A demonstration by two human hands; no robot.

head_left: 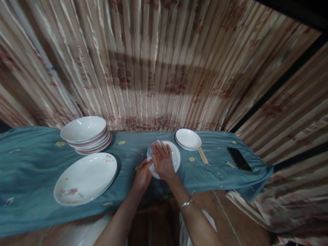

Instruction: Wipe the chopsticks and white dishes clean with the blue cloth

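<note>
In the middle of the table a small white plate [175, 158] is held near the front edge. My left hand [143, 175] grips its left side, fingers closed around the rim, with the cloth close by. Over the plate's left part, my right hand [162, 160] presses a pale bluish-white cloth [151, 149] against the surface. The right fingers stretch forward over the cloth and hide part of it. A silver bracelet [186, 202] circles my right wrist.
To the left stand a stack of white bowls [84, 129] and large oval floral plates [87, 177]. On the right are small stacked plates [189, 138], wooden chopsticks [203, 155] and a black phone [239, 159]. A teal cloth [130, 191] covers the table; a pleated curtain [156, 68] hangs behind.
</note>
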